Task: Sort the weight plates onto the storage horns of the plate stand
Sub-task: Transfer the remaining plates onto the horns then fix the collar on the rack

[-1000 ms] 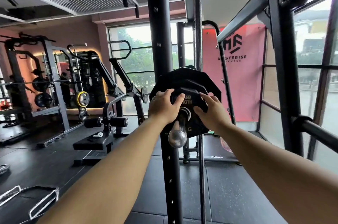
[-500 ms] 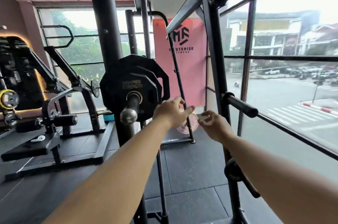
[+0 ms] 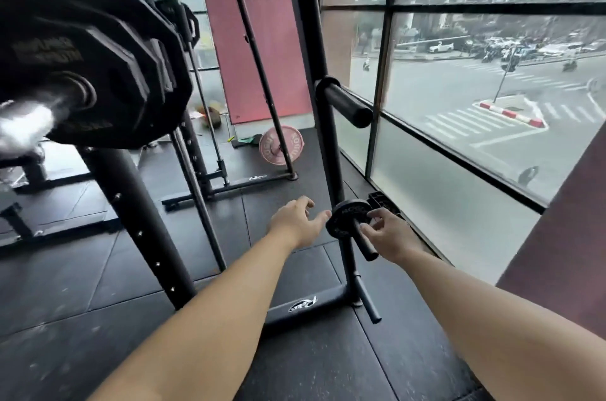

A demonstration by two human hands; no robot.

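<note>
Small plate on lower horn, beneath upper horn

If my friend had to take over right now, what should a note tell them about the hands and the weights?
Right hand: fingers on the small black plate, which sits on the lower horn of the stand.
Left hand: open, empty, just beside that plate.
Done: big black plates already stacked on the horn at upper left.
Left: upper horn is bare; a pink plate is still down on the floor behind.
</note>
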